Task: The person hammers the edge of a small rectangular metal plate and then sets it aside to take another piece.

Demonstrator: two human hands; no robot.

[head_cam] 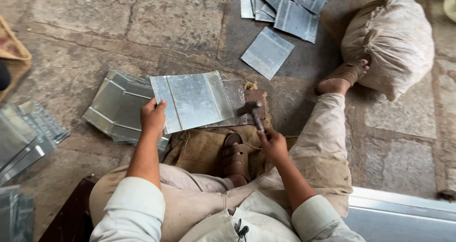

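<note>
The left hand is gripping one folded metal sheet by its 9 o'clock edge, holding it over a burlap pad. The right hand is closing around one hammer — its head is touching the sheet's 3 o'clock edge. Folded sheets are lying stacked at 9 o'clock; flat sheets — too overlapped to count — at 12. One tied sack is resting at 2 o'clock.
</note>
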